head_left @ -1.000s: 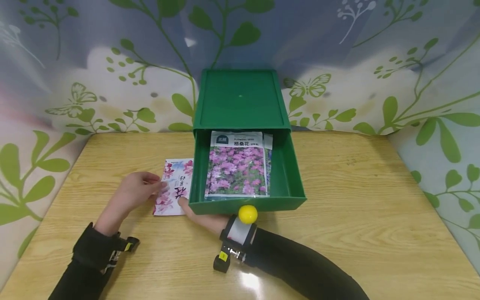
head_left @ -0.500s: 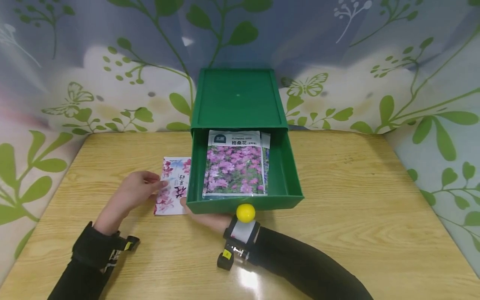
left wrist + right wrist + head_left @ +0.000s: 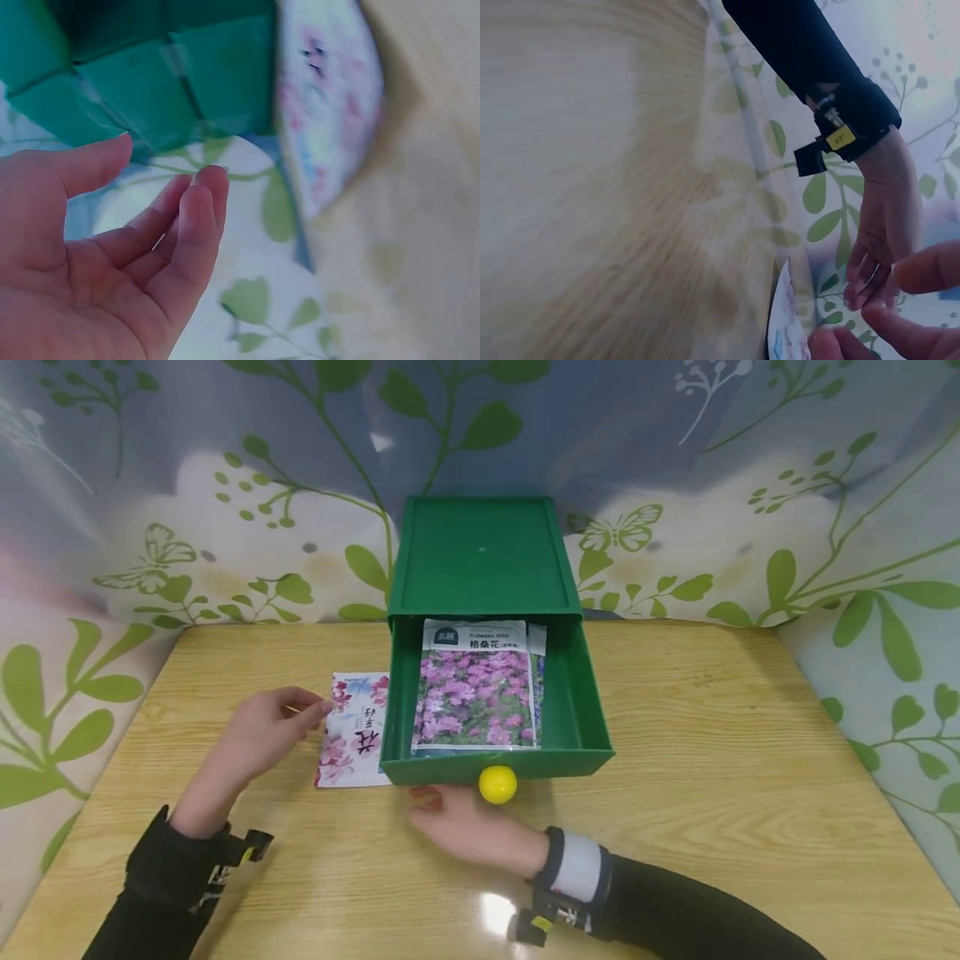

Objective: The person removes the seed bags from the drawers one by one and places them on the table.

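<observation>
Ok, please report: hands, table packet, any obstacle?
Left hand empty, beside packet. Right hand empty, near yellow knob. Packet on table; drawer hides its right edge.

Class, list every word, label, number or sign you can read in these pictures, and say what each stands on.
"FLOWERS SEED": top of the pink-flower seed packet in the green drawer.
"格桑花": same packet, below that; the small characters beside it and the dark badge are too small to read.
Possibly "花": white floral packet, sideways; its other characters are unclear.
Yellow tag on the left wrist mount: marks too blurred to read.
</observation>
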